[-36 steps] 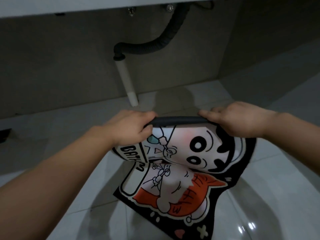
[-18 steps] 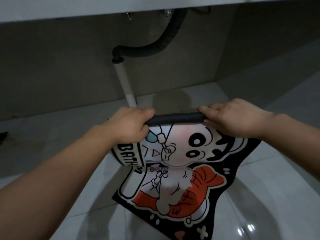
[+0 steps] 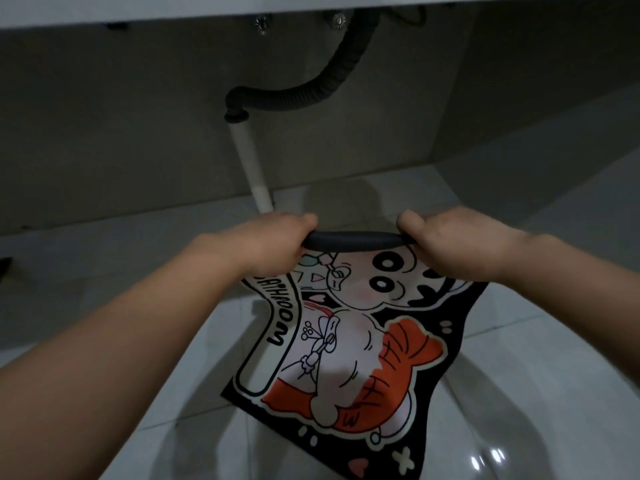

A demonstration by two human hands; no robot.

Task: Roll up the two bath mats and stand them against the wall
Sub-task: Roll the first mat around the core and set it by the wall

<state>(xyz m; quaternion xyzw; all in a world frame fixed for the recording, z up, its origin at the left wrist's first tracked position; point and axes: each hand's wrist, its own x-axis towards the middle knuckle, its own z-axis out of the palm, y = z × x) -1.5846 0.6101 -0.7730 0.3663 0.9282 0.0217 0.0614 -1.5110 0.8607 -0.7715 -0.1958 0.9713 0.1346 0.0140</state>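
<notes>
A black bath mat [image 3: 349, 348] with a cartoon print in white and orange hangs in front of me, its lower end trailing toward the floor. Its top edge is curled into a thin dark roll [image 3: 353, 241]. My left hand [image 3: 273, 242] grips the left end of that roll and my right hand [image 3: 453, 247] grips the right end, fingers wrapped over it. Only this one mat is in view.
Pale glossy floor tiles [image 3: 519, 358] lie below. A grey wall [image 3: 121, 133] stands ahead under a white counter edge [image 3: 173, 8]. A dark corrugated drain hose [image 3: 311, 95] joins a white pipe [image 3: 251, 171] that runs down to the floor just beyond my left hand.
The mat's hanging part has swung to the right and spread flatter, showing more of the lettering. Both hands stay on the rolled top edge, slightly further apart and more tightly curled.
</notes>
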